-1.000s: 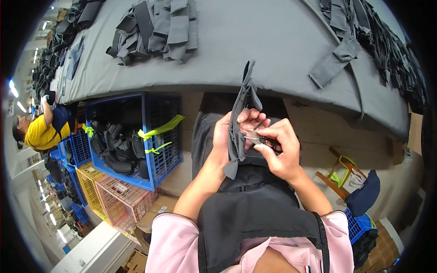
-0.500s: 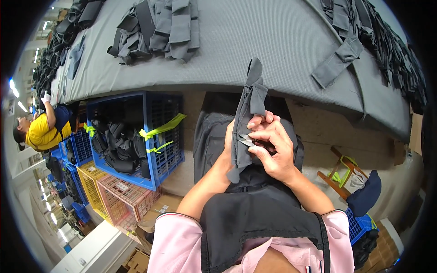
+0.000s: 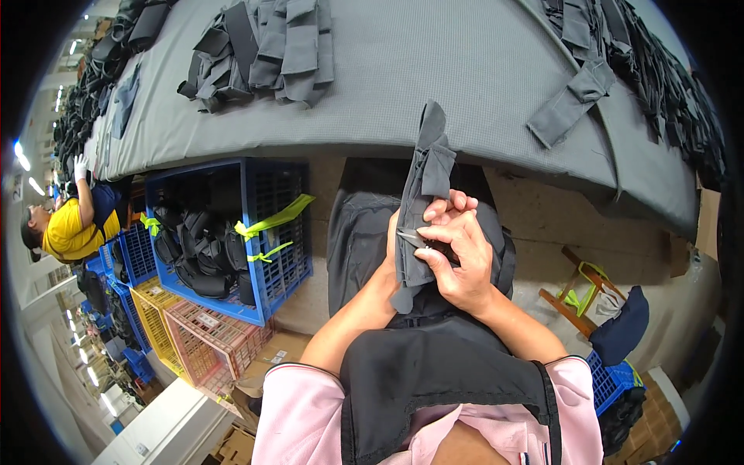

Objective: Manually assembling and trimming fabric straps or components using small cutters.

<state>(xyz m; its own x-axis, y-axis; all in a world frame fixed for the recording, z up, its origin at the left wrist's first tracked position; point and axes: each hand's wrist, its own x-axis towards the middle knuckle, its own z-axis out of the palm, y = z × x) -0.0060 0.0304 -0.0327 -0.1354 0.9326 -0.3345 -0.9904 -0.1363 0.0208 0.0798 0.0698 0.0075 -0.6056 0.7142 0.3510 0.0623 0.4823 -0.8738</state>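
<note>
Holding grey fabric point(image 3: 416, 194) between them, the left hand point(image 3: 392, 239) grips its left side, the right hand point(image 3: 468, 260) pinches snips point(image 3: 411, 239).

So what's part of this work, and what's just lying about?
Part of it:
grey fabric piece, left hand
small metal snips, right hand
perhaps the grey strips on the table

Just lying about, it seems:
blue crate
wooden stool
dark blue cloth

The grey fabric strip point(image 3: 414, 200) has turned broad side up, and the metal blades point(image 3: 411, 237) now overlap it.
</note>
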